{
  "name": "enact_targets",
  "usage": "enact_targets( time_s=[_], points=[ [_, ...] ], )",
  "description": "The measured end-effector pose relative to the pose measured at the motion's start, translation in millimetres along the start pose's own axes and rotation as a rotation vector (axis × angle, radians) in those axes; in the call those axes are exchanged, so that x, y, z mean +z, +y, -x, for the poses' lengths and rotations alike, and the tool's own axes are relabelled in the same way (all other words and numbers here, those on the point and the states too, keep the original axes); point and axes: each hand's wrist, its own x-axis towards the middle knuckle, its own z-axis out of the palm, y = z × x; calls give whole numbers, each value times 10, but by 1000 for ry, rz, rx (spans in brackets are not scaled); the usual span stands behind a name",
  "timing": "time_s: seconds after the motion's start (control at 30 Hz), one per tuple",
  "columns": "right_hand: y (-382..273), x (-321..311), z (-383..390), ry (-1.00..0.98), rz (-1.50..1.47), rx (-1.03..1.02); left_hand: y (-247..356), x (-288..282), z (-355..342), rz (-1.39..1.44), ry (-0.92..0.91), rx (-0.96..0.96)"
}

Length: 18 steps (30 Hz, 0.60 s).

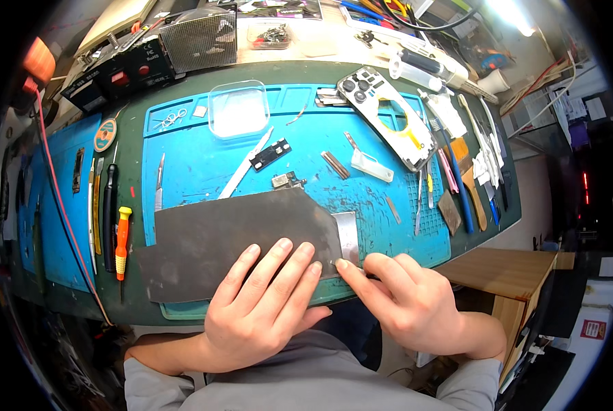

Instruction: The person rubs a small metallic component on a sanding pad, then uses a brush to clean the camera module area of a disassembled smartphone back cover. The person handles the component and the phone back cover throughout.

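My left hand [258, 308] lies on a dark grey sheet [224, 233], its fingers stretched out and slightly apart over the sheet's lower right part. My right hand [402, 305] is curled at the sheet's right edge, index fingertip pressed down there; whatever its bent fingers grip is hidden. Beside that fingertip, a silvery metal strip [347, 229] shows from under the sheet. The sheet lies on a blue work mat [388, 205]. Just above it are a small metal component [284, 181], a black plate [270, 154] and a long pale strip [241, 171].
A phone housing [409, 144], clear plastic box [238, 109] and several brushes [467, 195] lie at the back and right. Screwdrivers [123, 240] and a solder wick spool [105, 135] are left. A black powered unit [125, 77] stands behind. A wooden cabinet [491, 274] sits lower right.
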Motion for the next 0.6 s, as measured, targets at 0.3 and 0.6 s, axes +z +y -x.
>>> enact_targets(
  time_s=[0.3,0.6],
  points=[
    [32,15,-41,8,2,4,14,8,-3,-1,7,-2],
    [24,25,-26,6,-17,29,15,11,4,7,7,2]
  ],
)
